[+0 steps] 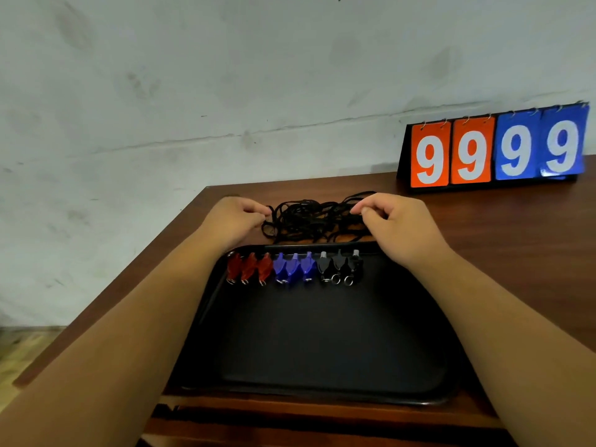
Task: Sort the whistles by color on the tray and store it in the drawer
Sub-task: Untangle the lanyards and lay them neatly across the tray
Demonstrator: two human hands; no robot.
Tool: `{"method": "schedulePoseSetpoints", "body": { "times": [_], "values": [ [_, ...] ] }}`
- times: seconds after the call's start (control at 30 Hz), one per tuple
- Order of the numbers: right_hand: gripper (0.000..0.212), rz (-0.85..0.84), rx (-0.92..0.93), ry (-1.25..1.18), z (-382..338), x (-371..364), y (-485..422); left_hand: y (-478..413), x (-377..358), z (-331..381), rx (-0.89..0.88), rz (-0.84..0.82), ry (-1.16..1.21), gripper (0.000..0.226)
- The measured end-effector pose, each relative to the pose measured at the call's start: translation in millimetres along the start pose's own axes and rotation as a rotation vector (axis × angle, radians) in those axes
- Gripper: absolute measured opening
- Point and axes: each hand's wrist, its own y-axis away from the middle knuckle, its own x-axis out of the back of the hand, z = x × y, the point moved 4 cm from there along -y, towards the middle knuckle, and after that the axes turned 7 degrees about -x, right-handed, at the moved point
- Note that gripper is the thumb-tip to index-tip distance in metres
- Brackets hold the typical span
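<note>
The left hand (233, 217) and right hand (396, 221) each pinch an end of the tangled black cords (309, 217) between curled fingertips (366, 210); the whistles (293, 267), sorted red, blue, black, lie just nearer than those fingertips on the tray (322, 350); a snagged pull could drag that row out of order.

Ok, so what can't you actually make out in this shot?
All in the head view:
Drawer: nothing identifiable; the table front is cut off by the bottom edge and covered by the tray.
Cords: too tangled and dark to count; the left hand and right hand pinch the pile's sides and hide parts.
Black whistles: outlines blur into the black tray.
</note>
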Motion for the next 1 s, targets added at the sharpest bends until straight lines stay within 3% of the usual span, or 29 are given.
{"method": "schedulePoseSetpoints", "body": {
  "times": [0.2,0.37,0.5,0.73,1.0],
  "values": [
    [0.026,-0.004,-0.015,-0.088,2,-1,1,9,0,61,-0.128,-0.056,0.480,0.032],
    [0.025,-0.059,0.008,-0.251,-3,5,7,24,-18,104,-0.169,-0.088,0.647,0.032],
    [0.041,-0.132,-0.002,-0.312,-4,5,11,33,-39,126,-0.166,-0.152,0.762,0.024],
    [0.011,-0.148,-0.003,-0.404,-6,6,16,35,-51,138,-0.255,-0.105,0.473,0.023],
    [0.007,-0.137,-0.095,-0.493,-4,4,12,34,-53,138,-0.247,-0.098,0.429,0.018]
  ]
}}
